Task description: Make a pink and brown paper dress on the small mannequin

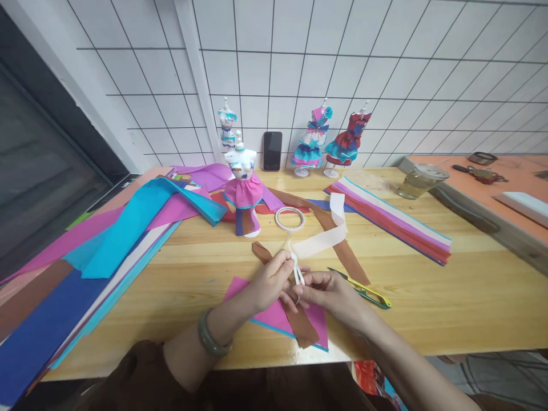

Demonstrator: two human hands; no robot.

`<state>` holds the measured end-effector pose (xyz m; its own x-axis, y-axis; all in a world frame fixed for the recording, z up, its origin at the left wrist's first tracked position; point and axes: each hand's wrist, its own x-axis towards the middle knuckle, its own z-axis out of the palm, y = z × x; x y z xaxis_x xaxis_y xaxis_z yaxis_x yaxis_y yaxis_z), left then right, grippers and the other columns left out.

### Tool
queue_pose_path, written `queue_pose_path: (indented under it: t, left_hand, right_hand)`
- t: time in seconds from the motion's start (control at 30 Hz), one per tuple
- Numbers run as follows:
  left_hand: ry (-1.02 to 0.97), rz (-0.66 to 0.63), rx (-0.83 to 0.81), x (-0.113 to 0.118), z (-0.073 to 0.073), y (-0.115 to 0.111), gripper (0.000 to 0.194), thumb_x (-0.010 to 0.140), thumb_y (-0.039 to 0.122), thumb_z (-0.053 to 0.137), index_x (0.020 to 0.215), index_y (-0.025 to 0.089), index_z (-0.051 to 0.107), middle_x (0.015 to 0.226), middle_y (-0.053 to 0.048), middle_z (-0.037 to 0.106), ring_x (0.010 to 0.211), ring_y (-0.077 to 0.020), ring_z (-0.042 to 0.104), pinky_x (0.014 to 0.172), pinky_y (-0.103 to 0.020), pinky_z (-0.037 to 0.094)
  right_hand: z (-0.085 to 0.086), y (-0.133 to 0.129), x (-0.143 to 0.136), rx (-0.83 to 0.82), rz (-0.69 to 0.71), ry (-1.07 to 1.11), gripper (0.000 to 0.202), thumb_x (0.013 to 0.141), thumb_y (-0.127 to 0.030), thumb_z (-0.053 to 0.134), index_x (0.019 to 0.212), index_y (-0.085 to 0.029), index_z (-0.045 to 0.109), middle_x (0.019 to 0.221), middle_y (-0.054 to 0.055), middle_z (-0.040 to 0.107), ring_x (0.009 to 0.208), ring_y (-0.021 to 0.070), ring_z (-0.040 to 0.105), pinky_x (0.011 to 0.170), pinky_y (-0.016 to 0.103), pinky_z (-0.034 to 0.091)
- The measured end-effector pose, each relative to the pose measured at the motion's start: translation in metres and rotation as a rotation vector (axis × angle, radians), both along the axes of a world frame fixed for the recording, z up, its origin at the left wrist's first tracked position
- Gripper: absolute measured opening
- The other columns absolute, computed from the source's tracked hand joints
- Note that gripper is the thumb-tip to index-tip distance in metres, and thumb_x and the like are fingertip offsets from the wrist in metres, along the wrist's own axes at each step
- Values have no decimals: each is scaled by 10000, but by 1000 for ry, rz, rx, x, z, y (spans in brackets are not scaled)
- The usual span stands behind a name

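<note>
pinching a thin white strip [297, 270] at lower centre of frame, left hand [272, 281] and right hand [333, 294] would likely do best keeping it taut and untwisted.

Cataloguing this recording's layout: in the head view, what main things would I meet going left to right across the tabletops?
Turquoise strip, pink-skirted dress form, white ring, yellow-and-green tool, glass cup, white block.

From here, the wooden surface [192, 279] looks smooth and softly glossy; the coloured strips [122, 228], matt and papery; the white strip [295, 267], smooth; the phone [273, 151], glossy; the wall tiles [282, 74], smooth.
</note>
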<state>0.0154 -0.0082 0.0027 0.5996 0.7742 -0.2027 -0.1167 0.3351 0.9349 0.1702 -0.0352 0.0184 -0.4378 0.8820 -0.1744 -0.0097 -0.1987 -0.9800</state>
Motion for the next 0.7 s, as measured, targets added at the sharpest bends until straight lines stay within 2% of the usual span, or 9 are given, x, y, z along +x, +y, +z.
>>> queue_pose_path:
  t: [0.13,0.23,0.37,0.47,0.6,0.7]
  left_hand:
    - [-90,-93,-87,-3,-2,5,292,847,495,379,920,213,360,1061,-88,568,519,-149,649,365,-238,498]
    - [-124,-89,-123,-4,-5,10,338,856,525,318,932,202,386,1064,-105,574,501,-154,643,357,-257,494]
    - [-74,-16,-96,-3,-8,14,418,837,555,339,931,163,449,833,-74,619,412,-126,586,327,-231,459]
    - [-55,15,-105,-1,-8,15,428,816,540,418,913,131,501,667,-33,583,393,-97,539,318,-182,409]
    - [-154,48,-189,2,-6,15,350,794,445,533,889,108,551,711,-45,580,542,-95,574,470,-192,462]
    - [-148,49,-223,3,-5,16,292,764,371,602,862,97,585,737,-53,586,611,-96,582,572,-209,476]
  right_hand:
    - [6,1,3,-61,64,7,258,745,-370,647,640,-135,662,594,1,619,631,119,559,699,264,415]
    - [8,0,7,-83,54,-7,225,717,-344,680,633,-136,677,620,5,643,614,106,553,690,253,419]
    - [11,-2,10,-112,6,-20,197,708,-343,688,655,-154,685,607,-11,623,580,94,527,613,224,413]
    - [12,-4,10,-104,-12,-44,208,705,-349,688,649,-150,675,591,-15,599,578,93,514,589,216,402]
    - [11,-10,4,-96,17,-110,268,699,-365,685,584,-135,611,538,-26,560,512,75,473,546,210,375]
    - [6,-17,-5,-107,31,-171,325,696,-418,664,553,-147,553,491,-34,522,460,82,466,488,213,360]
